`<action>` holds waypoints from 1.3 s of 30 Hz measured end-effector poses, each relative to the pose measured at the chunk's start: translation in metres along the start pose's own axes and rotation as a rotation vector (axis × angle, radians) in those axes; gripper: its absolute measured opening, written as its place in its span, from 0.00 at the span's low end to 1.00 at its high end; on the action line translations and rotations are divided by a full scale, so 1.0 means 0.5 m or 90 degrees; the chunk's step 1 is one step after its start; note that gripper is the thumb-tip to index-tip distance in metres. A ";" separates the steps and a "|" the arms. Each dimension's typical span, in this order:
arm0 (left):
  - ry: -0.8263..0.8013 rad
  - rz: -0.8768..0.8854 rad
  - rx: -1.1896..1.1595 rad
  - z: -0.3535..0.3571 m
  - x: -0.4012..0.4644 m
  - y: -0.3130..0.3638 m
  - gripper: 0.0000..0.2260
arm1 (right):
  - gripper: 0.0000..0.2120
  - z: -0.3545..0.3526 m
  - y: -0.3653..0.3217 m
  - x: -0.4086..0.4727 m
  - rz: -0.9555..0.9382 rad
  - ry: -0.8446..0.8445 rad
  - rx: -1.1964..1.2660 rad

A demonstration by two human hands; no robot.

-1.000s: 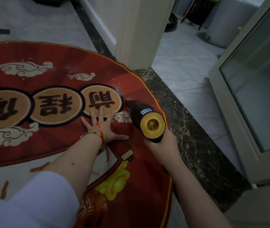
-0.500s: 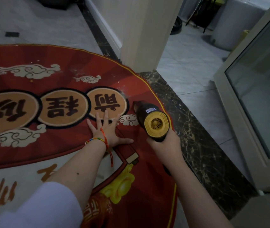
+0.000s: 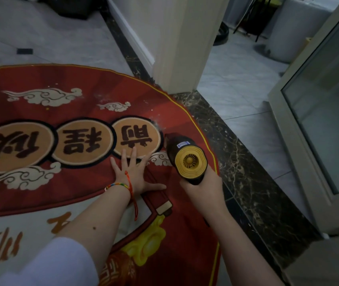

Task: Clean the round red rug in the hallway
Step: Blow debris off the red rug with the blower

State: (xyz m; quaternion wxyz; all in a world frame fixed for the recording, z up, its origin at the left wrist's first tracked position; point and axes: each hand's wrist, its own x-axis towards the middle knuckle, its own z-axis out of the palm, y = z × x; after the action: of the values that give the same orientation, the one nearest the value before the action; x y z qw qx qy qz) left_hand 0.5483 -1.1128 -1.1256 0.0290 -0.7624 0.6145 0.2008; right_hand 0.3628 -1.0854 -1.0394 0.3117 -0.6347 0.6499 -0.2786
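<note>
The round red rug (image 3: 77,83) with cloud patterns and tan circles bearing dark characters covers the floor on the left. My left hand (image 3: 132,172) presses flat on it with fingers spread, just below the rightmost tan circle. My right hand (image 3: 202,187) grips a small black handheld vacuum (image 3: 182,155) with a yellow rear vent facing me. Its nozzle points down at the rug near the right rim, beside the tan circle. Pale dust specks (image 3: 154,120) lie on the rug ahead of the nozzle.
A dark marble floor strip (image 3: 243,166) runs along the rug's right edge. A cream wall corner (image 3: 185,44) stands just beyond the rug's far rim. A glass door (image 3: 325,124) stands open on the right. Grey floor tiles (image 3: 40,38) stretch beyond the rug.
The view has shifted slightly, so rug and hands sit lower and further right in the frame. Both hands keep their pose on the rug and the vacuum.
</note>
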 end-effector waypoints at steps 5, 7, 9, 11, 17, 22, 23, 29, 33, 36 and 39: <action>-0.024 0.021 0.012 0.012 -0.051 -0.021 0.54 | 0.13 -0.008 0.013 -0.059 0.007 -0.010 0.031; -0.035 0.035 0.022 0.019 -0.073 -0.029 0.54 | 0.13 -0.013 0.019 -0.078 0.008 -0.014 0.036; -0.042 0.050 0.023 0.030 -0.101 -0.038 0.56 | 0.13 -0.016 0.024 -0.097 0.011 -0.023 0.041; -0.047 0.063 0.025 0.042 -0.128 -0.043 0.59 | 0.13 -0.020 0.028 -0.116 0.009 -0.028 0.044; -0.070 0.106 0.043 0.070 -0.197 -0.039 0.61 | 0.13 -0.048 0.040 -0.188 0.017 -0.033 0.043; -0.023 0.099 0.034 0.058 -0.203 -0.034 0.62 | 0.13 -0.054 0.052 -0.216 0.022 -0.038 0.050; -0.020 0.092 0.032 0.053 -0.199 -0.032 0.63 | 0.13 -0.050 0.051 -0.206 0.020 -0.038 0.046; -0.087 0.044 0.014 0.042 -0.185 -0.024 0.56 | 0.18 -0.039 0.048 -0.162 0.015 -0.034 0.032; -0.093 0.041 -0.001 0.046 -0.180 -0.025 0.57 | 0.15 -0.066 0.063 -0.206 0.009 -0.056 0.034; -0.089 0.039 -0.014 0.048 -0.178 -0.024 0.57 | 0.13 -0.052 0.052 -0.180 -0.003 -0.058 0.033; -0.088 0.035 -0.008 0.049 -0.176 -0.025 0.58 | 0.17 -0.022 0.029 -0.137 0.008 -0.045 0.019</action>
State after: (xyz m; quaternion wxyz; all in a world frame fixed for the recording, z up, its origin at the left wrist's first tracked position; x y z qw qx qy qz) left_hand 0.5390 -1.0210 -1.1207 0.0609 -0.7295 0.6305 0.2579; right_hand 0.3450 -1.0166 -1.0394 0.3461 -0.6352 0.6382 -0.2637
